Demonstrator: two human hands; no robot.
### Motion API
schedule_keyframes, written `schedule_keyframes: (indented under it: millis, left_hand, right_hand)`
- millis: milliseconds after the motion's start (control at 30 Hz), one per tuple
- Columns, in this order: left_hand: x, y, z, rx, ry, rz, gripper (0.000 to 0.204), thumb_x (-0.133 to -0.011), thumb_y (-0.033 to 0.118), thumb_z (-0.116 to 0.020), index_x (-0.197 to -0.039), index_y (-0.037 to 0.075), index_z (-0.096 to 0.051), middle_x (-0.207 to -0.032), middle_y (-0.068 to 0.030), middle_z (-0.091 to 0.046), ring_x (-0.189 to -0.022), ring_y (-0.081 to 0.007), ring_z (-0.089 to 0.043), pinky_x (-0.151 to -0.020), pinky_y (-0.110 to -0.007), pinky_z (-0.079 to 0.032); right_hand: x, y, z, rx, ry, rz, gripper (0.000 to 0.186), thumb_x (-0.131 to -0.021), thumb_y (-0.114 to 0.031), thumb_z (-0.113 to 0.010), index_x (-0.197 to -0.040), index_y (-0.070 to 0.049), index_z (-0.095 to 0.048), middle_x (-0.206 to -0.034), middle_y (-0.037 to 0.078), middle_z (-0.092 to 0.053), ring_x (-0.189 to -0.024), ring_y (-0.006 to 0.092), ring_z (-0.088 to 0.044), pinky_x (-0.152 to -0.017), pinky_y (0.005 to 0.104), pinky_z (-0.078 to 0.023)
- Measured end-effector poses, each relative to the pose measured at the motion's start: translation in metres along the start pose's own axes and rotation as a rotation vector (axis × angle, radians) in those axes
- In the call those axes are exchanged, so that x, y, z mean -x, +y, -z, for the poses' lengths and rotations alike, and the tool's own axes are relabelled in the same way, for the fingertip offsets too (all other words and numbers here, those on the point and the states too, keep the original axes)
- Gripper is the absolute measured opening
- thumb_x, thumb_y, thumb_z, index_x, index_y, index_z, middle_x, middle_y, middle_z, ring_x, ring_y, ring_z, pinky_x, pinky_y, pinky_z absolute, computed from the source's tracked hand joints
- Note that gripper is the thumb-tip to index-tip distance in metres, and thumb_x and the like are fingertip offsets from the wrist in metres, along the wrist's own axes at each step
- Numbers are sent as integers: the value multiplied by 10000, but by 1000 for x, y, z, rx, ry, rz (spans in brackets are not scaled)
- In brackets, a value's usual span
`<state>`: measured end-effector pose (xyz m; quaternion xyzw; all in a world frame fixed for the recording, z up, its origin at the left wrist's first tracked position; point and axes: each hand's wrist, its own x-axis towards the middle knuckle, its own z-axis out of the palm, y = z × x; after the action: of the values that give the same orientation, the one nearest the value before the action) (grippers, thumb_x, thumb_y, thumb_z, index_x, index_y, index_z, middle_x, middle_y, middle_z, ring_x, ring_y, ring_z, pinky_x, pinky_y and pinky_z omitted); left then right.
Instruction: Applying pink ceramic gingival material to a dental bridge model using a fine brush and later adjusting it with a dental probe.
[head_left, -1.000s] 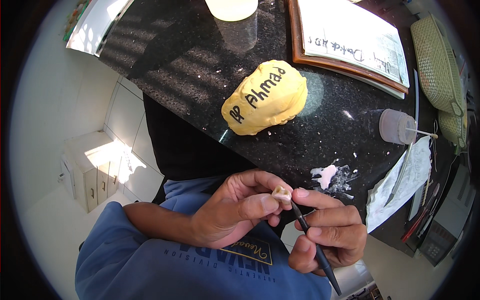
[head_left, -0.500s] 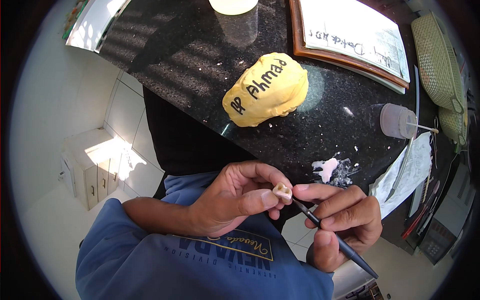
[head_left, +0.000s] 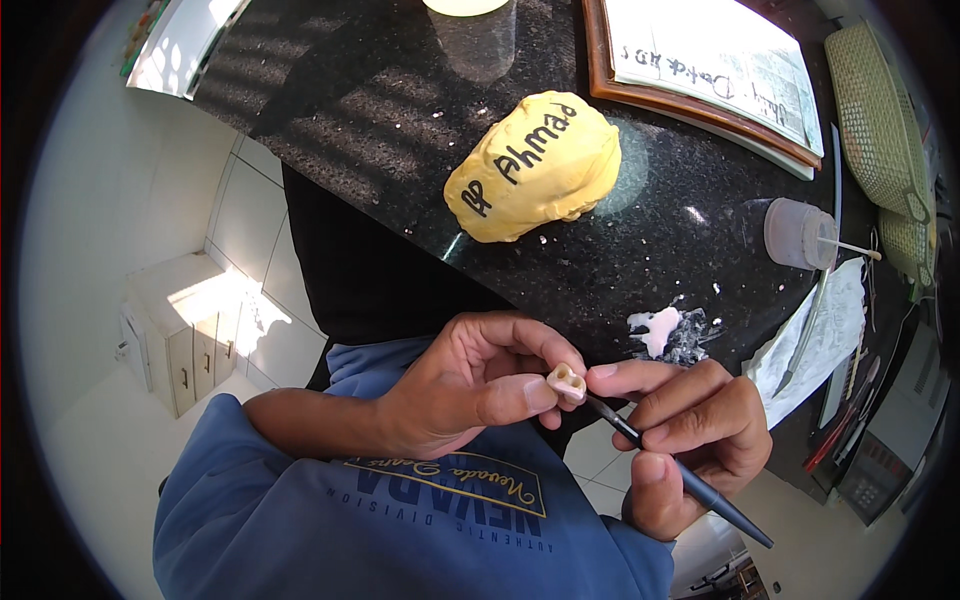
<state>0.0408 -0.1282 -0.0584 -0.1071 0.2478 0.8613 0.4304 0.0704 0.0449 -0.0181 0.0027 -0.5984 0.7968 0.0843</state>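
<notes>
Between the thumb and forefinger of my left hand (head_left: 468,385) is a small dental bridge (head_left: 567,382), whitish and pink with two hollows facing up. My right hand (head_left: 705,425) grips a slim dark-handled tool (head_left: 722,512) like a pen. Its thin tip meets or nearly touches the lower right side of the bridge; I cannot tell which. The right forefinger reaches to the bridge's edge. Both hands are above my lap, in front of the black speckled counter (head_left: 380,150). A pink paste smear (head_left: 658,330) with white powder lies on the counter just beyond my right hand.
A yellow dental stone block (head_left: 535,165) with black handwriting sits mid-counter. Behind it are a tumbler (head_left: 475,45) and a wood-framed board with papers (head_left: 715,65). At right are a small cup with a swab (head_left: 798,234), a white cloth (head_left: 825,330) and woven baskets (head_left: 872,125).
The bridge has tilted slightly, so its two hollows show more plainly. My right hand and the tool have shifted a little to the right. The view has also moved slightly.
</notes>
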Motion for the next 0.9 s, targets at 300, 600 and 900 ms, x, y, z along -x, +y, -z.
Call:
schedule_keyframes:
  millis: [300, 600, 900]
  left_hand:
    - [-3, -1, -2, -10, -40, -9, 172, -815, 106, -648, -966, 45, -595, -924, -105, -610, -861, -183, -584, -688, -297, -509]
    - [0, 8, -21, -204, -190, -177, 111, -838, 66, -588, -938, 24, -567, -868, -116, -580, -784, -148, -578, -668, -280, -500]
    - [-6, 22, -74, -58, -81, 108, 139, -873, 221, -601, -932, 125, -519, -873, 4, -514, -812, -98, -505, -694, -233, -467]
  right_hand:
    - [8, -6, -2, -66, 171, 90, 226, -750, 12, -643, -871, 70, -462, -739, 166, -528, -825, 351, -649, -782, 439, -549]
    - [21, -94, 99, 698, 430, 219, 242, -875, -143, -602, -1040, 21, -538, -925, 107, -508, -790, 152, -577, -635, 207, -502]
    - [3, -93, 102, 1349, 430, -158, 310, -761, -2, -666, -1056, 0, -574, -744, 66, -578, -654, 94, -546, -601, 222, -451]
